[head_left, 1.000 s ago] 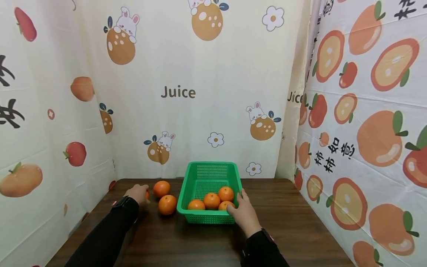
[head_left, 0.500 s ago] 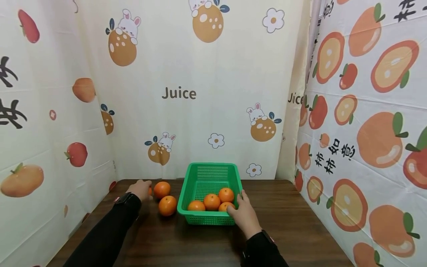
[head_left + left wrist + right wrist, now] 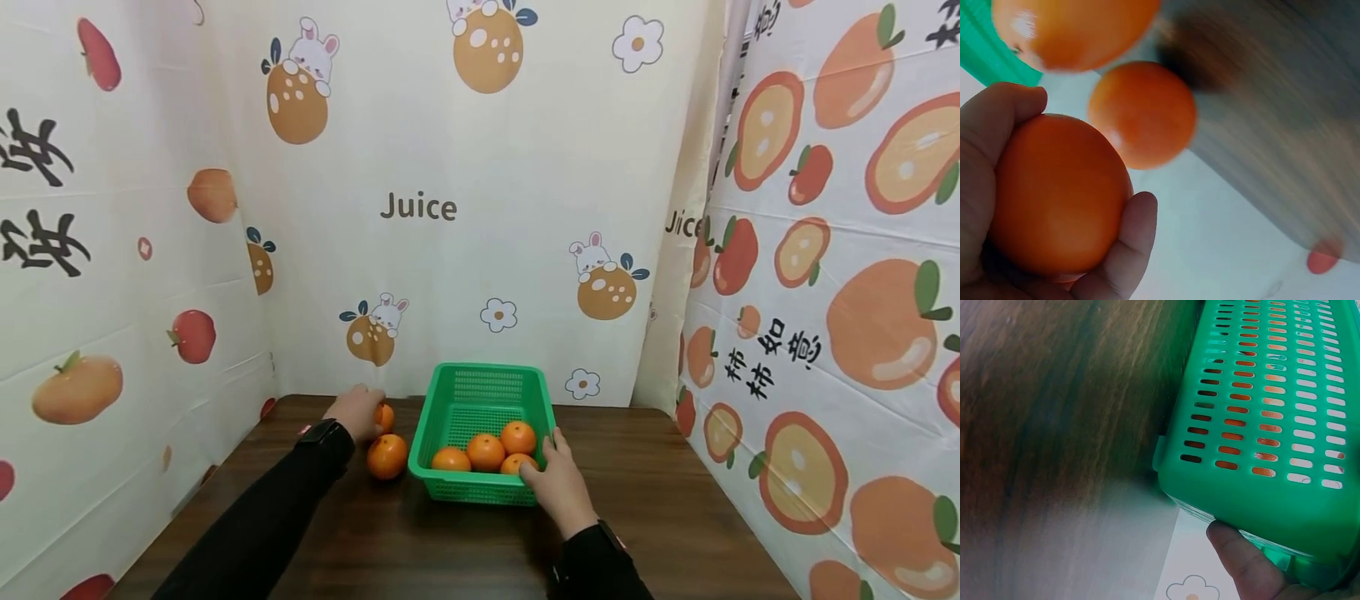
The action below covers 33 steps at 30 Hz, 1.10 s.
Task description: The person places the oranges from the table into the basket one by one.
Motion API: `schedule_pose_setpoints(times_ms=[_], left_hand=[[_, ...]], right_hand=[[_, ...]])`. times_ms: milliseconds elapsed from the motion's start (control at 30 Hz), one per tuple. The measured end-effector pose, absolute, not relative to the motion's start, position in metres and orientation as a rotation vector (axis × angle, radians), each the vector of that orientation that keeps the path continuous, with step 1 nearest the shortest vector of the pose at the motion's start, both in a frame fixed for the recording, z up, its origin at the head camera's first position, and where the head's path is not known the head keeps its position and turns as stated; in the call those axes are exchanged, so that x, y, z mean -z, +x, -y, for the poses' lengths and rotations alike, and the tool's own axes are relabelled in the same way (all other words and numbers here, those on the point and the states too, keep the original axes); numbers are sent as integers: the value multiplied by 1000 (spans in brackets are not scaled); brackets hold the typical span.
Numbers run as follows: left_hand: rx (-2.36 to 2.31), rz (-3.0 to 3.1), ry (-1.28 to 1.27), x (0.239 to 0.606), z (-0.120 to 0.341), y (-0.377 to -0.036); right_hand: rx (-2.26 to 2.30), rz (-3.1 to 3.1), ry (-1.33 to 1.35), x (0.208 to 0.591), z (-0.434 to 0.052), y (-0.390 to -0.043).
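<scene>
A green plastic basket (image 3: 454,417) stands on the dark wooden table (image 3: 675,517) and holds several oranges (image 3: 486,451). My right hand (image 3: 551,471) grips the basket's near right corner; in the right wrist view one finger (image 3: 1241,562) lies under the basket's rim (image 3: 1272,506). My left hand (image 3: 362,410) is left of the basket, curled round an orange (image 3: 1054,194), which the hand hides in the head view. A loose orange (image 3: 386,417) touches that hand's right side. Another orange (image 3: 387,456) lies just in front, close to the basket's left wall.
Fruit-printed curtains (image 3: 420,208) wall in the table at the back, left and right. Bare tabletop stretches in front of the basket and to its right.
My left hand, with its orange, has moved right and back, up against the loose orange. The right hand has stayed on the basket. The head view has shifted slightly.
</scene>
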<state>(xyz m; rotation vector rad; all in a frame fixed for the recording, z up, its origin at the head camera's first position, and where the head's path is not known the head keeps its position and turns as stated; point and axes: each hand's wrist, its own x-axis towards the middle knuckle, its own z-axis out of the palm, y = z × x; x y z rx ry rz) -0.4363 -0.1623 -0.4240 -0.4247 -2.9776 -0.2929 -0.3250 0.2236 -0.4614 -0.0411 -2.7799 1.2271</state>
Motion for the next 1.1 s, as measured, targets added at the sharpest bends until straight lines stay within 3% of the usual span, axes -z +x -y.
schedule_pose_setpoints(times_ms=[433,1100], left_hand=[[301,2933,-504,409,120,-441],[297,2870,-561,408,95,-455]], right_hand=[[-1226,2788,-28,461,-228,-326],[-1217,2786,-38,463,-226,-327]])
